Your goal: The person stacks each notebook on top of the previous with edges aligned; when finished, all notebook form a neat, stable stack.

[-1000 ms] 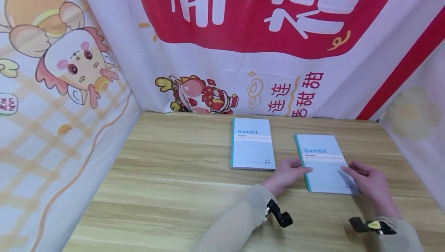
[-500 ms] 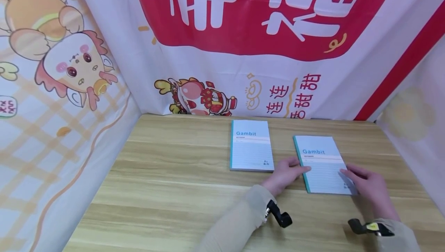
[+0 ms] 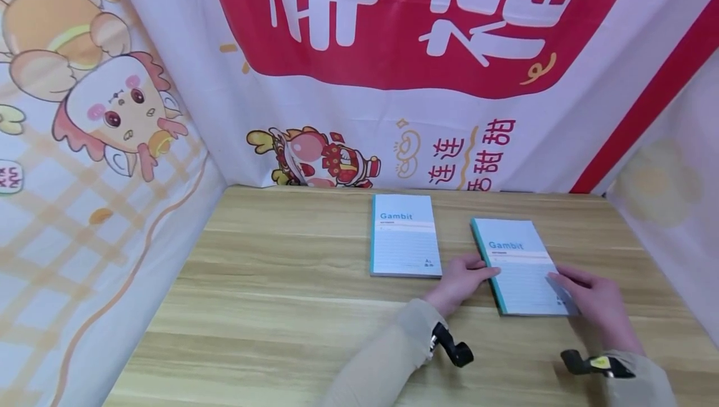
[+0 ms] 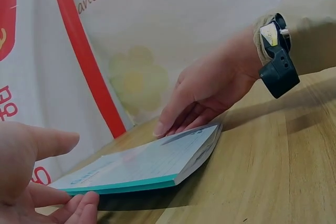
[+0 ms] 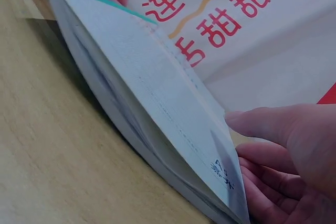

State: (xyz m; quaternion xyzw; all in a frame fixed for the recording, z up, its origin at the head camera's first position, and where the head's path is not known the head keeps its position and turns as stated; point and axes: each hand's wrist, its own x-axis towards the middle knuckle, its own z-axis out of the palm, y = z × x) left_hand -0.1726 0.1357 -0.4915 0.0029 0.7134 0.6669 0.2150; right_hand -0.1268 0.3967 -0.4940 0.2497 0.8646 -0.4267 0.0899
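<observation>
A pale blue notebook (image 3: 519,276) with a teal spine and "Gambit" on its cover is between both hands at the right of the table. My left hand (image 3: 462,281) holds its spine side; in the left wrist view the fingers (image 4: 83,207) curl at the spine's underside, with the thumb raised above the cover. My right hand (image 3: 598,298) grips the opposite edge, thumb at the cover's edge and fingers curled below it. The spine side stands slightly off the table, with a shadow beneath. A second matching notebook (image 3: 404,241) lies flat to the left, near the left hand.
The wooden table (image 3: 269,282) extends widely to the left. Behind it hangs a white cloth (image 3: 326,101) with red print, and patterned cloths line the left and right sides. Black camera mounts (image 3: 452,348) sit on both wrists.
The held notebook has tilted a little, and its teal spine side shows thicker and higher. Both hands stay nearly in place. The second notebook lies as before; the head view shifts slightly.
</observation>
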